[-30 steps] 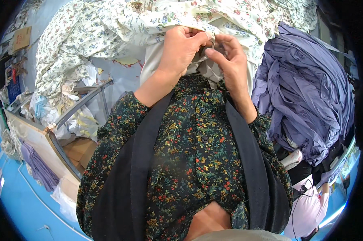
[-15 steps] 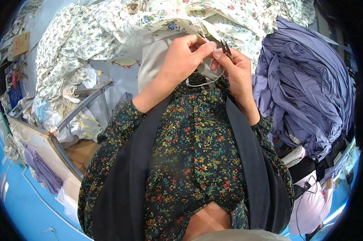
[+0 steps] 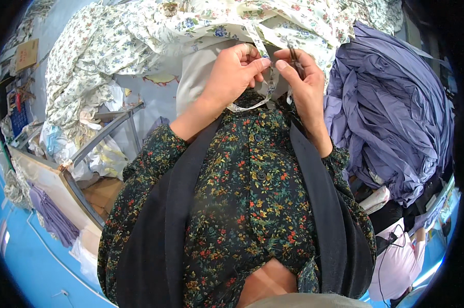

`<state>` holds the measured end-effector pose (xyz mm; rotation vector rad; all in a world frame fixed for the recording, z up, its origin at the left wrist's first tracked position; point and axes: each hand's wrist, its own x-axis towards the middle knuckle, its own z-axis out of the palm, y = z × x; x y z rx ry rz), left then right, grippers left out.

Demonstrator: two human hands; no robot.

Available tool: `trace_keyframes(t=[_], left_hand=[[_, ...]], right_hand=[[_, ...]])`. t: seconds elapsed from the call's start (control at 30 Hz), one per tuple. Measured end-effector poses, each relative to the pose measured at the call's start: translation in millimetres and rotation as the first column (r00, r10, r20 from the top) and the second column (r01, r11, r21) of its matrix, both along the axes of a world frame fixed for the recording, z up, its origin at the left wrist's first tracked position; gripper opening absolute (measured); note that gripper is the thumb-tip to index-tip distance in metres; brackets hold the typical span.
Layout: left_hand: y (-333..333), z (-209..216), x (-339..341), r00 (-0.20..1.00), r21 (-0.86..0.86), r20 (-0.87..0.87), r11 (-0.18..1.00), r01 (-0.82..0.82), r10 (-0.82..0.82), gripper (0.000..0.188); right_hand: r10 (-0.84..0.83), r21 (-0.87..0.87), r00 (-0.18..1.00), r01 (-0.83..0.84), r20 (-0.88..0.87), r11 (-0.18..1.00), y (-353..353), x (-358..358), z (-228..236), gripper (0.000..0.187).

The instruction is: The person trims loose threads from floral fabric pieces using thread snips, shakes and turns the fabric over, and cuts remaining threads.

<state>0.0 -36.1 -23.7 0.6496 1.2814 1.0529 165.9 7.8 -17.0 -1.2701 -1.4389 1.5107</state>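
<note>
My left hand (image 3: 231,73) is closed in a pinch at a narrow white floral fabric strip (image 3: 255,35). The strip comes down from the cloth above, passes the fingertips and hangs in a loop in front of my chest. To its right, my right hand (image 3: 308,84) keeps a pair of small dark thread snips (image 3: 294,53) in its fingers, blades pointing up. Its thumb and forefinger are apart, and a short gap lies between the two hands. White floral cloth (image 3: 211,32) is heaped just beyond both hands.
A big pile of purple-grey cloth (image 3: 391,113) stands on the right. At the left is a metal-framed box (image 3: 80,190) beside plastic bags (image 3: 106,159). Another person in a pink top (image 3: 399,262) is at the lower right, above a blue floor (image 3: 42,272).
My hands have drawn slightly apart; the right thumb and forefinger have parted. More of the strip shows between the hands, its loop hanging farther left.
</note>
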Motion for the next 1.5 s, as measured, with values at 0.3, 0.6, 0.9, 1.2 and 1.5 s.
trace_keyframes(t=[0.3,0.6,0.9,1.2,1.5], left_hand=[[-2.1,5.2,0.8,1.000,-0.030,0.001,1.000,-0.006,0.006,0.018],[-2.6,3.7,-2.4,0.969,-0.091,0.233,0.994,-0.064,0.084,0.017],[-3.7,1.5,-1.3,0.925,-0.110,0.368,0.992,-0.060,0.097,0.016],[-2.4,3.6,0.2,0.926,-0.109,0.367,0.993,-0.049,0.086,0.015],[-2.3,1.3,-0.3,0.961,0.001,0.271,0.999,-0.047,0.045,0.021]], right_hand=[[0.113,-0.236,0.976,-0.156,-0.186,0.959,5.9,4.7,-7.5,0.018],[0.139,0.010,0.990,-0.140,0.027,0.990,0.5,19.9,-6.2,0.024],[0.170,0.235,0.952,-0.231,0.253,0.944,-5.2,15.7,-1.5,0.021],[0.116,0.303,0.968,-0.181,0.221,0.936,-4.2,16.7,-9.5,0.019],[0.022,-0.445,0.987,-0.091,-0.160,0.891,-1.4,16.1,0.5,0.019]])
